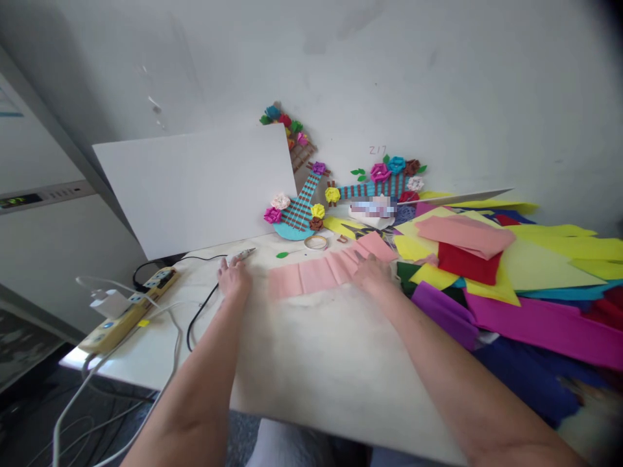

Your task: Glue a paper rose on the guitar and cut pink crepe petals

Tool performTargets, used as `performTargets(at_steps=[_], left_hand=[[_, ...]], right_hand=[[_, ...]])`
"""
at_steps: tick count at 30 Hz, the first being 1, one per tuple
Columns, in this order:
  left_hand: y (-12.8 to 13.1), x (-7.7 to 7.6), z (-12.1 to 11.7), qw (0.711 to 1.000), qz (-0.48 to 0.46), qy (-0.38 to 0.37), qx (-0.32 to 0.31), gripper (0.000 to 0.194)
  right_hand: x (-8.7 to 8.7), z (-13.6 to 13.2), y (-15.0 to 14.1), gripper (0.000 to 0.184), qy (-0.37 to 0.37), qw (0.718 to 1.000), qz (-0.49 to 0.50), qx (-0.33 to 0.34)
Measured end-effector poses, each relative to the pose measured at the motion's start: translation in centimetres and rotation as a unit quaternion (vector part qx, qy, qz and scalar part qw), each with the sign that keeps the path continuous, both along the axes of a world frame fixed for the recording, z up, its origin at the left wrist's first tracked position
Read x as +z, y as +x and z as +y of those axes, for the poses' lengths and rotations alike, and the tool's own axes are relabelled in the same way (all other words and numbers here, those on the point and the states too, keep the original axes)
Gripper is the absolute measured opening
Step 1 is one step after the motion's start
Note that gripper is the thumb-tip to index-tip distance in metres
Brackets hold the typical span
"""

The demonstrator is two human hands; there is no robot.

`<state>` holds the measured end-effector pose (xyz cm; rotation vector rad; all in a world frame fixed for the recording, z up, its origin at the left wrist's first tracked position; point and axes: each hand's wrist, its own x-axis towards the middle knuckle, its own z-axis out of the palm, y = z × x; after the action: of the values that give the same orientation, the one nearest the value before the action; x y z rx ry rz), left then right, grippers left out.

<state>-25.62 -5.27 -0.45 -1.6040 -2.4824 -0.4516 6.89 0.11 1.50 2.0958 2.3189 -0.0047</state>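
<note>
Two bare forearms enter from the near edge of the pale table [311,363], with the person's legs [285,447] partly visible below it. Left hand [234,277]: placed over a white corded tool [242,255], its tip pointing right and away; whether the fingers grasp it or merely rest on it cannot be told. Right hand [374,272]: unclenched, fingers laid on the right part of a pink strip [316,275]. The strip lies flat across the table between the hands (cross creases noted), its left end apart from the left hand.

At the left edge stands a yellow power strip [129,311] bearing a white plug adapter [111,303], with white and black cords about it. To the right, a loose pile of coloured sheets [535,259] covers that side: magenta, purple, blue, yellow, red and pink (some overhanging others).

Beyond the strip lie a small green leaf [282,255], a ring-shaped roll [316,242] and dark scissors [363,229], partly on yellow paper. Behind these, a blue guitar-shaped piece [302,206] with brown bars and paper flowers leans upright; a second [372,189] lies sideways against the wall [462,97], behind a white packet [372,213] (print blurred). A large white board [199,188] leans at left, partly hiding a brown flowered piece [302,155].
</note>
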Motion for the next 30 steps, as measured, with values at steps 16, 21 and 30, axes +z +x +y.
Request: performTargets(at_steps=[16, 21, 30], left_hand=[[10.3, 0.6, 2.8, 0.988, -0.117, 0.029, 0.092, 0.056], [9.5, 1.8, 2.7, 0.986, -0.126, -0.048, 0.095, 0.058], [7.9, 1.1, 4.4, 0.978, -0.201, -0.045, 0.016, 0.039]], right_hand=[[0.7, 0.8, 0.9, 0.042, -0.044, 0.998, -0.004, -0.034], [0.7, 1.4, 1.3, 0.043, -0.069, 0.997, -0.018, -0.036], [1.6, 0.7, 0.9, 0.044, -0.082, 0.995, -0.017, -0.049]])
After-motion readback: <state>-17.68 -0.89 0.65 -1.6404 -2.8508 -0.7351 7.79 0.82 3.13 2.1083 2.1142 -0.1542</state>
